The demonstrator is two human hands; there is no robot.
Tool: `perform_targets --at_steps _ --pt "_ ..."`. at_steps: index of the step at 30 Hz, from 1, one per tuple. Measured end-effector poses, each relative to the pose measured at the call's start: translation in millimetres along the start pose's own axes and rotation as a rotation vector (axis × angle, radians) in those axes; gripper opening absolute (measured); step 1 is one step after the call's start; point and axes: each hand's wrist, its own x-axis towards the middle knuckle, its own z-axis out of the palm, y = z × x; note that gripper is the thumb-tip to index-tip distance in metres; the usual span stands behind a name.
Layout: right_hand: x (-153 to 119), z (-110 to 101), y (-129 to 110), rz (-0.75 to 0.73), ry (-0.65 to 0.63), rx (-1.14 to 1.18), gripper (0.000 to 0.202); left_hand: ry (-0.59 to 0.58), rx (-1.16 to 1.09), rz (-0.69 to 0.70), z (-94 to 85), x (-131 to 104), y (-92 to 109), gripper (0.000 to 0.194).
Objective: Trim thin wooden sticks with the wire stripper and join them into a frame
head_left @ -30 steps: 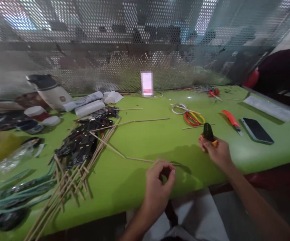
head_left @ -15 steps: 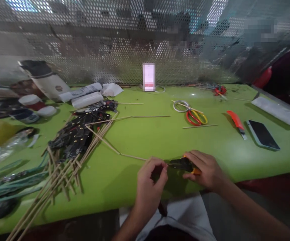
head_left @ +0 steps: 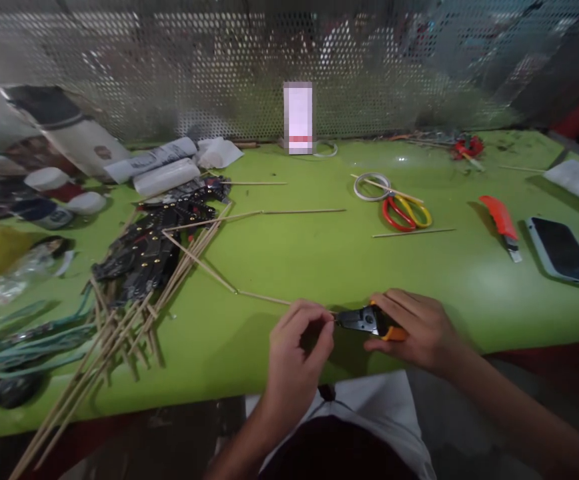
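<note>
My left hand [head_left: 297,353] pinches the end of a jointed thin wooden stick [head_left: 263,298] just above the green table. That stick bends at tied joints and runs left and back toward a dark heap. In my right hand [head_left: 419,333] is a wire stripper [head_left: 364,320] with black jaws and orange handles, held with fingers wrapped round it. Its jaw tips meet the stick's end at my left fingertips. Whether the jaws bite on anything there is too small to tell.
Bundled wooden sticks [head_left: 119,340] and black studded gear [head_left: 154,250] lie at left. Behind my hands are red-and-yellow scissors [head_left: 400,215], a tape roll [head_left: 372,187] and a loose stick [head_left: 414,233]. An orange box cutter [head_left: 500,223] and a phone [head_left: 563,250] lie at right.
The view has shifted, so the table things appear higher and more spread out. The wire stripper has turned to show its flat face. Both hands keep their grips at nearly the same place.
</note>
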Motion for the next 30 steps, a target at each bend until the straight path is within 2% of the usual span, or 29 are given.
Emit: perform_targets --at_steps 9,15,21,24,27,30 --pt "-1.4 -2.5 1.8 -0.009 -0.008 -0.005 0.054 -0.08 -0.044 -0.025 -3.0 -1.2 0.5 0.009" --pt "2.1 -1.0 0.1 -0.029 0.006 -0.005 0.054 -0.076 -0.047 -0.059 -2.7 -0.6 0.8 0.009" --pt "-2.2 -9.9 2.8 -0.043 -0.002 -0.059 0.051 -0.087 -0.002 0.011 -3.4 -1.5 1.9 0.01" --pt "-15.7 -20.3 11.0 -0.038 -0.019 -0.136 0.046 -0.166 0.15 0.179 -6.4 2.6 1.9 0.011" --pt "-32.5 -28.2 18.0 -0.053 -0.04 -0.242 0.045 -0.326 0.517 0.402 -10.2 13.3 0.1 0.011" --pt "-41.8 -30.1 17.6 -0.07 -0.093 -0.317 0.05 -0.469 0.831 0.453 -13.3 28.9 -2.8 0.016"
